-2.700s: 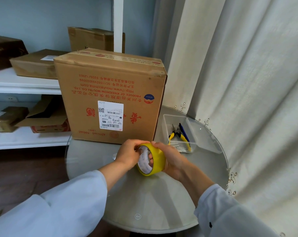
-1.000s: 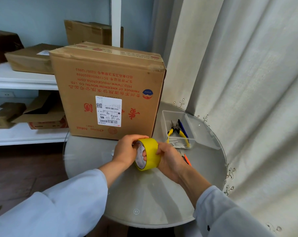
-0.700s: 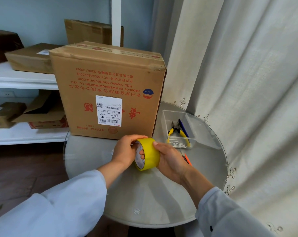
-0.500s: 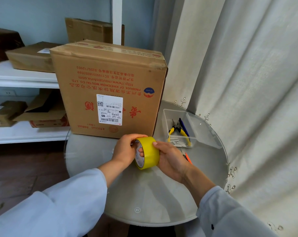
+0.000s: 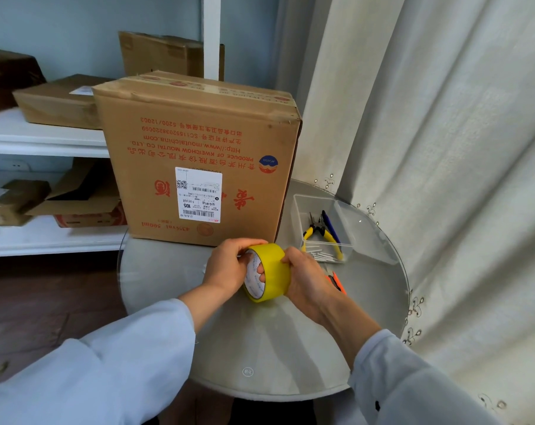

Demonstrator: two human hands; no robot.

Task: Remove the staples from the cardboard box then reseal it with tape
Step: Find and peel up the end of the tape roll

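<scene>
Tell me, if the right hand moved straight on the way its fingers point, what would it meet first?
Probably the cardboard box: the right hand grips the tape roll and points toward the box's lower front, though depth is unclear.

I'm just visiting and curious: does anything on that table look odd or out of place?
Yes. The cardboard box stands upside down: its red print and white shipping label read inverted. Its top right corner looks crumpled and torn. Otherwise, both hands simply hold the yellow tape roll, and the pliers lie in their clear tray.
</scene>
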